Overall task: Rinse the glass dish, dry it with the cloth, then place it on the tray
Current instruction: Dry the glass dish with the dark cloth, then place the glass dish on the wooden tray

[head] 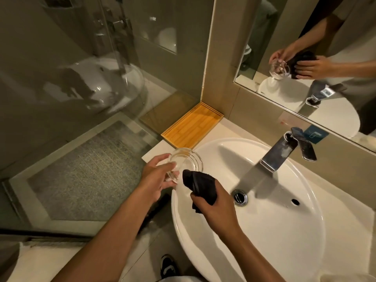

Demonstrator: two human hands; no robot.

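Outstretched, the left hand [156,176] grips the glass dish [186,161]; the right hand [215,208] clutches the cloth [200,186].

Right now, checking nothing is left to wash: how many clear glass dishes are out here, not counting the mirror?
1. The clear round glass dish is in the left hand, above the white sink's rim.
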